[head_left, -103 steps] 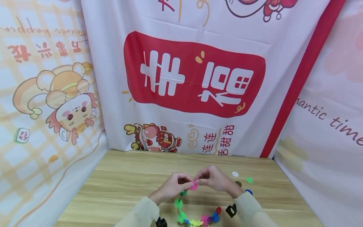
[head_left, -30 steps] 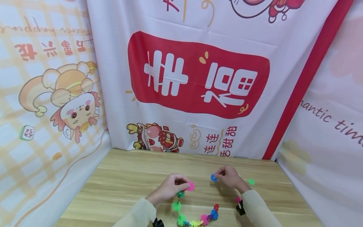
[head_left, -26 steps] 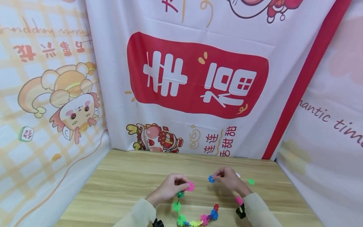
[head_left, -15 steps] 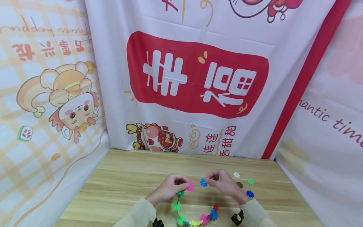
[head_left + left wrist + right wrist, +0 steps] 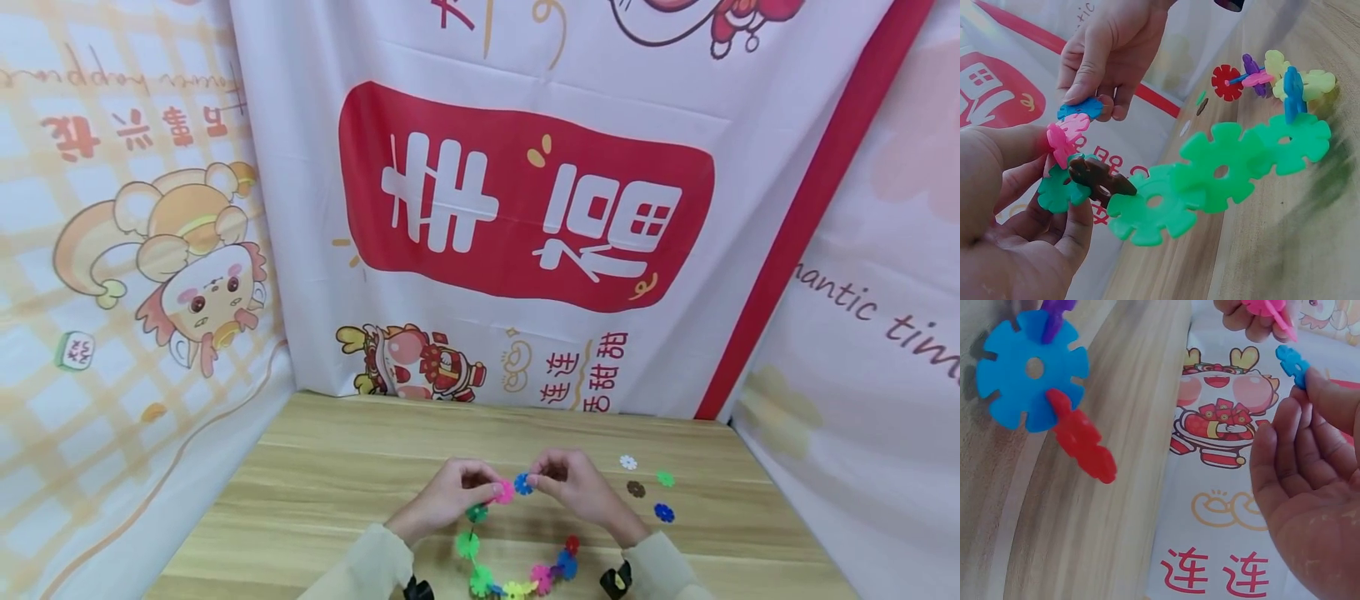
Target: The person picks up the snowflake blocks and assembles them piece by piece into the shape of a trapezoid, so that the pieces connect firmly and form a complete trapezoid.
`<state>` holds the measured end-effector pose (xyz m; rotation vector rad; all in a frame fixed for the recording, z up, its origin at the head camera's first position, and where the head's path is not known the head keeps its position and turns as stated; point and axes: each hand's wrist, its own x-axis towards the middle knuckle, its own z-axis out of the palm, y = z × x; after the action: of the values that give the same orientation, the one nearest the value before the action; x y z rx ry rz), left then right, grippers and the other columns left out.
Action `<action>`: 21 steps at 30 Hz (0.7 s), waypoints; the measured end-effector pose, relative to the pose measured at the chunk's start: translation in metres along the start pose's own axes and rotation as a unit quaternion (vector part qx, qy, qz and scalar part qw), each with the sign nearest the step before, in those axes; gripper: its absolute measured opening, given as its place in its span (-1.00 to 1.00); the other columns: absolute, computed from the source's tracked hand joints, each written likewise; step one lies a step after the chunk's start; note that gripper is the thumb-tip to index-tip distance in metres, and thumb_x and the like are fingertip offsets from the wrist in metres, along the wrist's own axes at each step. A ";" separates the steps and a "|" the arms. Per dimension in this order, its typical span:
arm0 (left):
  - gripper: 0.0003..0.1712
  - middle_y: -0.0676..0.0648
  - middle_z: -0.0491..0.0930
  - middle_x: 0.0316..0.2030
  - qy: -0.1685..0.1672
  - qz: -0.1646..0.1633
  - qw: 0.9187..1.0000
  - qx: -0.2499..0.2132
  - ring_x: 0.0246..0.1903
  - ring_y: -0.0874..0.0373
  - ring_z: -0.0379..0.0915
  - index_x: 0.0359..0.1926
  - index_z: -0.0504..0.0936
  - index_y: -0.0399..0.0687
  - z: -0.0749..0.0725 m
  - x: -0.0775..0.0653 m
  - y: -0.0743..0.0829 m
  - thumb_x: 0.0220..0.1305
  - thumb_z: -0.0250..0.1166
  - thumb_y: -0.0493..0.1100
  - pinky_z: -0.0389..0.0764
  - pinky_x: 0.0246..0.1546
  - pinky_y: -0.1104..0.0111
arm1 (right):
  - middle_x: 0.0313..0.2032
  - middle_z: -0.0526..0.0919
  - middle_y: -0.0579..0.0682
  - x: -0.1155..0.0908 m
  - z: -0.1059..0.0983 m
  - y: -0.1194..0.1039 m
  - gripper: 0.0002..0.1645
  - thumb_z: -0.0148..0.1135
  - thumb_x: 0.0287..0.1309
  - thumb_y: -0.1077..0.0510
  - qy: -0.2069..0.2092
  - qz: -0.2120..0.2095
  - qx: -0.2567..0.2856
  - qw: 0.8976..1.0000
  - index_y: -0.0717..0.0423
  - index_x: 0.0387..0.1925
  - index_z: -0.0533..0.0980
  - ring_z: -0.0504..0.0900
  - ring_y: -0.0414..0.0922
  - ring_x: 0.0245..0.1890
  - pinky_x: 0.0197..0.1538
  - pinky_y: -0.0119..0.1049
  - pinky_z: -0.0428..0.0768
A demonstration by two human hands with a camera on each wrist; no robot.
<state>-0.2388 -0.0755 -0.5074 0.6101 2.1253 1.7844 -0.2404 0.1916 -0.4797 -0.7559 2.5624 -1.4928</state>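
My left hand (image 5: 453, 492) pinches a pink notched plastic disc (image 5: 1060, 145) at the raised end of a chain of interlocking snowflake discs. Another pink disc (image 5: 1076, 126) is fitted to it. Below them in the left wrist view come a dark green disc (image 5: 1054, 190), a brown disc (image 5: 1100, 181) and bright green discs (image 5: 1154, 206). My right hand (image 5: 573, 483) pinches a loose blue disc (image 5: 522, 483) by its edge, close beside the pink end. A small gap separates blue from pink in the right wrist view. The chain's other end is a red disc (image 5: 1088, 447).
Right of my right hand lie loose discs on the wooden table (image 5: 337, 475): white (image 5: 628, 462), brown (image 5: 636, 489), green (image 5: 666, 479) and dark blue (image 5: 663, 512). The chain curves toward the front edge through a yellow part (image 5: 516, 591). Printed cloth (image 5: 525, 350) hangs behind.
Earlier both hands met at the pink end. My right hand then appeared farther right with the blue disc and has carried it left to the pink end. My left hand stays nearly still.
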 end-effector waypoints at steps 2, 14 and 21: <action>-0.79 -0.03 0.75 -0.19 0.000 0.000 1.000 0.003 -0.27 0.15 0.58 -0.04 0.77 0.04 0.000 0.000 0.000 0.44 0.39 0.01 0.64 -0.27 0.45 | -0.26 0.75 -0.02 0.001 0.001 0.002 -0.89 0.40 0.38 0.06 0.002 -0.017 -0.008 1.000 0.00 -0.21 0.68 0.66 -0.25 -0.32 -0.22 -0.39 0.71; -0.78 0.00 0.75 -0.23 -0.005 0.005 1.000 -0.008 -0.31 0.19 0.57 -0.04 0.76 0.00 0.002 0.001 -0.002 0.44 0.39 -0.01 0.61 -0.32 0.49 | -0.22 0.78 -0.11 0.002 0.000 0.004 -0.95 0.41 0.33 0.19 0.011 -0.117 -0.039 0.992 -0.03 -0.21 0.69 0.74 -0.25 -0.19 0.01 -0.21 0.79; -0.81 -0.07 0.76 -0.25 -0.010 0.016 1.000 -0.015 -0.39 0.23 0.56 -0.06 0.77 -0.05 0.004 0.000 -0.001 0.49 0.36 -0.06 0.58 -0.40 0.51 | -0.23 0.78 -0.06 0.002 -0.005 0.001 -0.94 0.43 0.29 0.27 0.003 -0.196 -0.074 0.978 0.14 -0.22 0.68 0.75 -0.26 -0.19 -0.06 -0.33 0.78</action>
<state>-0.2377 -0.0724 -0.5093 0.6550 2.0829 1.8174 -0.2444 0.1946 -0.4779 -1.3430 2.6633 -1.3995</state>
